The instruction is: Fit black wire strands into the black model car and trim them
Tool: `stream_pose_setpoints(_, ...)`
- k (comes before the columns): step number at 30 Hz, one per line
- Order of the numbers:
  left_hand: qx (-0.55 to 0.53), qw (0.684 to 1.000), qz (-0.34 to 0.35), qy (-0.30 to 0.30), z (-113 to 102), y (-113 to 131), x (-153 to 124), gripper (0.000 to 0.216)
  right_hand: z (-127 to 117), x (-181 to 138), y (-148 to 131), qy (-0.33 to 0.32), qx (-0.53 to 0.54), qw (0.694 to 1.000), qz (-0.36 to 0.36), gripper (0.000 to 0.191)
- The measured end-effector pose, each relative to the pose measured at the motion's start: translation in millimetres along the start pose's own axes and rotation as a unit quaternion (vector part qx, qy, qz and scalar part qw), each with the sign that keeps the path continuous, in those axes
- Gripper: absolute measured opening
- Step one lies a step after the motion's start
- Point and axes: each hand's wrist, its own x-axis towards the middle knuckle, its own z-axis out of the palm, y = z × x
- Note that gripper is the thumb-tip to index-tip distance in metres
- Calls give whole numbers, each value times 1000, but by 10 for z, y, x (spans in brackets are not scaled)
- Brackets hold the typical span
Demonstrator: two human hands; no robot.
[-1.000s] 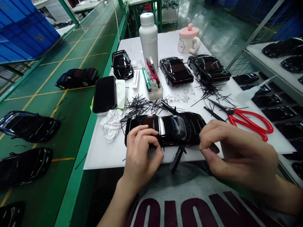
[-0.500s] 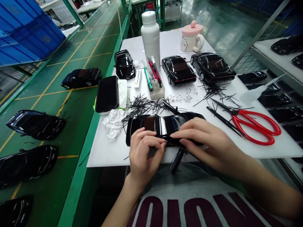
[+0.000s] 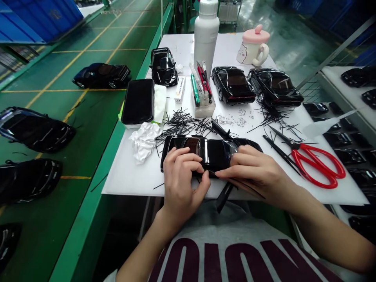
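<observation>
A glossy black model car (image 3: pixel 216 152) lies lengthwise near the table's front edge, its doors (image 3: pixel 225 197) standing open on both sides. My left hand (image 3: pixel 182 178) is closed around its near side, with thumb and forefinger bent close together at the lower edge. In my right hand (image 3: pixel 255 167) a thin black strip (image 3: pixel 255 190) is pinched against that same side, one end trailing out under the palm. The fingertips of both hands nearly meet; where the strip touches the car is hidden. A heap of cut black strips (image 3: pixel 185 123) lies just beyond the car.
Red-handled scissors (image 3: pixel 320 164) and black tweezers (image 3: pixel 282 154) lie at right. Crumpled tissue (image 3: pixel 144 141) and a phone (image 3: pixel 138 102) are at left. Behind stand a tool holder (image 3: pixel 205 109), a white bottle (image 3: pixel 206 37), a lidded mug (image 3: pixel 252 49) and more model cars (image 3: pixel 233 84).
My view has shifted a little. My right fingers have moved slightly along the car's near side, and the strip's trailing end shows more clearly. The left hand stays at the car.
</observation>
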Motion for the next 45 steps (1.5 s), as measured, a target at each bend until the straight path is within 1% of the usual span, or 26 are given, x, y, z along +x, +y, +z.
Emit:
stream_pose_setpoints(3, 8, 1000, -9, 13, 34, 0, -25, 25, -106, -17, 65, -64, -8, 997, -51, 14)
stream_pose_setpoints(6, 7, 1000, -15, 22, 58, -6, -51, 23, -212, 21, 97, -124, -26, 989, -82, 16)
stream_pose_setpoints(10, -1, 1000, -11, 24, 67, -19, -73, 21, -297, 133, 93, -202, -84, 972, -83, 20)
stream_pose_setpoints(14, -17, 999, -8, 29, 61, -27, -82, 21, -301, 257, 61, -274, -161, 945, -80, 24)
stream_pose_setpoints(20, -58, 998, -1, 23, 25, -44, -109, 19, -260, 332, 26, -289, -224, 927, -88, 32)
stream_pose_setpoints(26, -76, 997, -1, 24, 18, -63, -130, 15, -296, 372, 24, -333, -220, 914, -76, 23)
stream_pose_setpoints(33, -82, 996, 1, 25, 19, -70, -134, 13, -331, 405, 13, -361, -225, 903, -58, 18)
stream_pose_setpoints(35, -82, 996, 2, 27, 22, -69, -134, 13, -326, 400, 10, -362, -225, 903, -55, 18)
stream_pose_setpoints(40, -81, 996, 4, 27, 14, -63, -126, 14, -297, 361, 6, -342, -225, 911, -42, 15)
stream_pose_setpoints(42, -81, 996, 12, 24, 1, -58, -108, 16, -309, 376, 11, -349, -200, 915, -19, 14)
stream_pose_setpoints(43, -82, 996, 19, 19, -5, -54, -95, 18, -326, 397, 17, -359, -170, 918, -1, 16)
stream_pose_setpoints(45, -88, 995, 35, 5, -15, -44, -63, 19, -379, 463, 44, -384, -73, 919, 46, 20)
